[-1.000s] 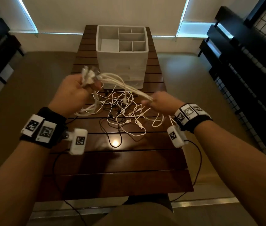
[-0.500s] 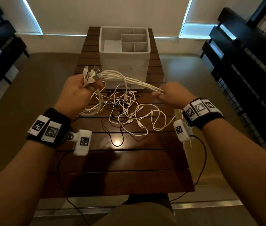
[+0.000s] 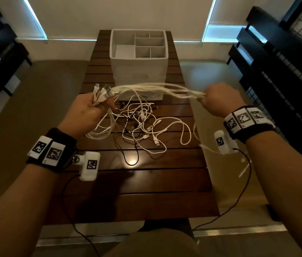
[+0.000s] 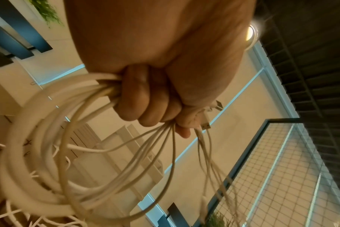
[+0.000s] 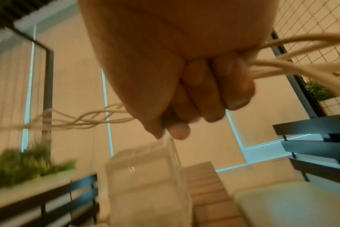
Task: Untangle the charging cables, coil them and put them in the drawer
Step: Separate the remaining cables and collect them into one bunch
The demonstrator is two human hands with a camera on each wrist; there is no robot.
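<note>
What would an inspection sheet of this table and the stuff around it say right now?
Surface: dark slatted wooden table.
Job's things: white cables stretched between both hands; organizer with drawers at the far end, top compartments open.
Clutter: loose tangle of white and black cables on the table.
Grippers: left hand grips plug ends and coiled loops; right hand grips the stretched bundle.
Cables: black leads run from the wrist cameras off the table.
Surroundings: dark shelving on the right, blinds behind.
</note>
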